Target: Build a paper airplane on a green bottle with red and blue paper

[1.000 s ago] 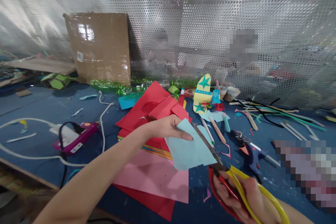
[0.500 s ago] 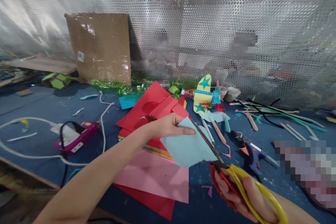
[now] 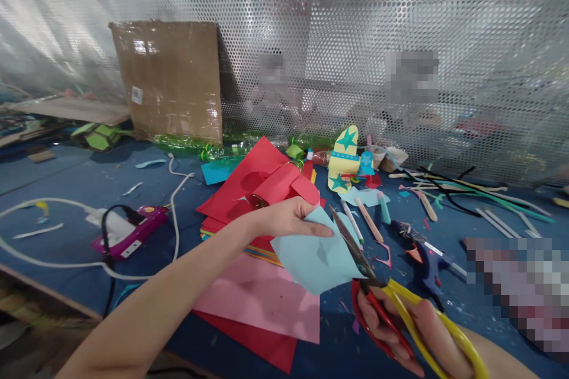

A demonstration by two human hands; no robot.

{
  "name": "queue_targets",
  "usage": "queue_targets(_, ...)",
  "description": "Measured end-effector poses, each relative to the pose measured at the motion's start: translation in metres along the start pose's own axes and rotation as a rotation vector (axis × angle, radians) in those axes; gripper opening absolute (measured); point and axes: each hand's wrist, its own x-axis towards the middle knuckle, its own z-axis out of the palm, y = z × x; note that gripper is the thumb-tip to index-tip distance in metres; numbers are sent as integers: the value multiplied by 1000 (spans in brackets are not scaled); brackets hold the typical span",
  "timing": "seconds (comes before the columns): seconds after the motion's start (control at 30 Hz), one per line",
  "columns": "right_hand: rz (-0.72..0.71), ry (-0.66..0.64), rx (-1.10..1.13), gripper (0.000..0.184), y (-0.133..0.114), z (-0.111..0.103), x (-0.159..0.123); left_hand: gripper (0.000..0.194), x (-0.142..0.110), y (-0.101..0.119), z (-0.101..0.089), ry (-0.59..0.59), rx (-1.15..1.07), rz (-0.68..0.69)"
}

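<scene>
A light blue sheet of paper (image 3: 311,260) is pinched at its upper edge between the thumb and fingers of my left hand (image 3: 300,217). My right hand (image 3: 395,320) grips scissors (image 3: 400,296) with one red and one yellow handle loop. Their blades are parted and lie along the right edge of the light blue paper, pointing up and to the left. Beneath the left hand is a pile of red paper (image 3: 255,172) with other colours under it. Pink paper (image 3: 267,302) extends below, over another red sheet.
A purple power strip (image 3: 142,234) with white cable lies left. Right are a blue glue gun (image 3: 427,266), pens, sticks and paper scraps. A yellow paper piece with blue stars (image 3: 343,160) stands behind, near bottles. Cardboard (image 3: 173,83) leans against a perforated metal screen (image 3: 355,29); people are beyond it.
The scissor blades have opened wider, and the red loop has swung away from the yellow one. The light blue paper has tilted and dropped slightly in my left hand.
</scene>
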Motion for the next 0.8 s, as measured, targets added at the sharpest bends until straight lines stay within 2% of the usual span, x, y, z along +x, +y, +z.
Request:
queue_targets(0.13, -37, 25, 48, 71, -13, 7, 4, 5, 0, 0, 0, -15, -5, 14)
queue_targets(0.3, 36, 56, 91, 76, -23, 16, 8, 5, 0, -1, -1, -40, 6, 48)
queue_targets(0.67, 82, 129, 105, 78, -13, 16, 6, 8, 0, 0, -1, -43, 7, 88)
queue_targets(0.8, 36, 78, 139, 75, -7, 12, 5, 11, 0, -1, -1, -41, 37, 84)
